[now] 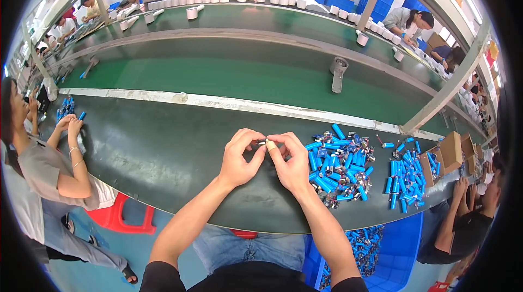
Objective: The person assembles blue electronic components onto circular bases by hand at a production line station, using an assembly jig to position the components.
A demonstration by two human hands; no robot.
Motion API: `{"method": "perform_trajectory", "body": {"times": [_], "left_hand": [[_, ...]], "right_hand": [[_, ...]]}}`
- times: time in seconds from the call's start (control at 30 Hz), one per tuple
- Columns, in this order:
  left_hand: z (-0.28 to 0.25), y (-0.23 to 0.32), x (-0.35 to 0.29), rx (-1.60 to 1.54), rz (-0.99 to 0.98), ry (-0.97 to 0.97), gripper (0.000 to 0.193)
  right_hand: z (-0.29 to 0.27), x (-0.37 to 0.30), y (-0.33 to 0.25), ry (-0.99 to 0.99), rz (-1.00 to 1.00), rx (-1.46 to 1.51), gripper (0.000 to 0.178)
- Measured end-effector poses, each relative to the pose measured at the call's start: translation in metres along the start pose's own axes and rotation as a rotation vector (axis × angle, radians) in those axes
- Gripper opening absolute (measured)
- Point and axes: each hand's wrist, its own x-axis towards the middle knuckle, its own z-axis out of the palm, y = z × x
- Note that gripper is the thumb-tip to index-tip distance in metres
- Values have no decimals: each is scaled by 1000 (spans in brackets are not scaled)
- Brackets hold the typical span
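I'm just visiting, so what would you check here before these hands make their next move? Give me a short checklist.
1. Both hands on the part: ok. The left hand and right hand meet at a small part.
2. How the part sits: cannot tell. Fingers mostly hide it.
3. More pieces nearby: ok. A pile of blue cylinders lies just beside the right hand.
4. Pile neatly lined up: not ok. The cylinders point every way.
5. Neighbour's hands out of the way: ok. The left co-worker's hands are well apart, at the bench's left end.
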Motion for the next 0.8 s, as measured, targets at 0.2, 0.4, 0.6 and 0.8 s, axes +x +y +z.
{"method": "perform_trajectory", "body": {"times": [0.2,0.4,0.6,0.8], "left_hand": [[-4,3,-3,-148,-178,-51,18],[5,-25,-5,-343,-211,-46,13],[-8,-24,0,-240,-194,-17,14],[-7,-21,0,-245,-220,18,14]], "right_hand": [[1,2,11,-71,-60,-88,17],[-8,-24,-54,222,-224,-192,17],[-11,-60,-57,477,-527,84,21],[-29,-70,-61,460,-544,38,20]]}}
